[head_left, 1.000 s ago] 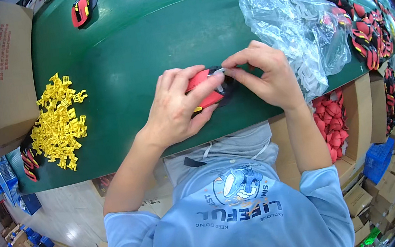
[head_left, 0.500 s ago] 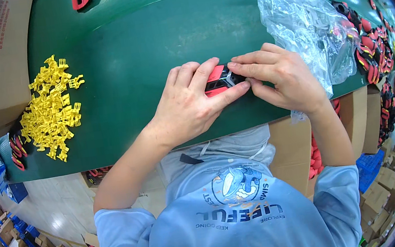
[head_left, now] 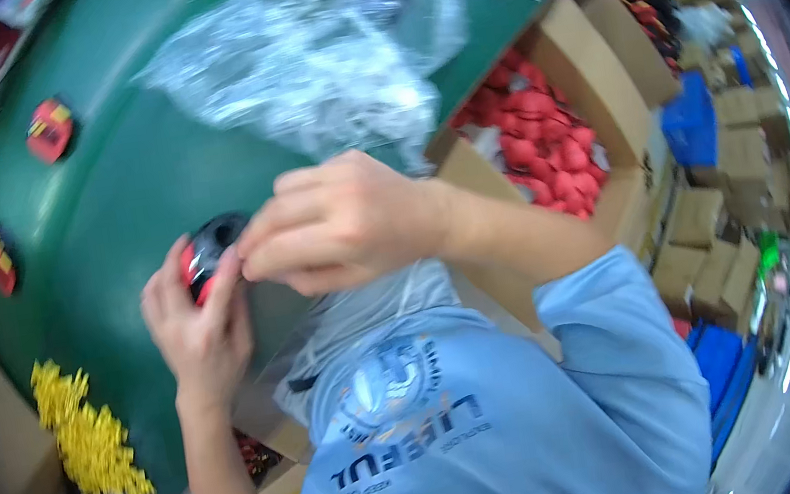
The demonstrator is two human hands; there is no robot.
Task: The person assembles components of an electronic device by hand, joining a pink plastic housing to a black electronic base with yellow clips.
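A worker's left hand [head_left: 195, 321] cradles a red-and-black part [head_left: 207, 257] above the green surface [head_left: 122, 209], apparently steadying it while right hand [head_left: 336, 223] fingertips pinch its edge.

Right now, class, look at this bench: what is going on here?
A person in a light blue shirt holds a small red and black part in both hands over a green table. The left hand cups it from below; the right hand pinches at its edge. A crumpled clear plastic bag lies just behind, a heap of yellow pieces sits to the left, and a cardboard box of red parts stands to the right.
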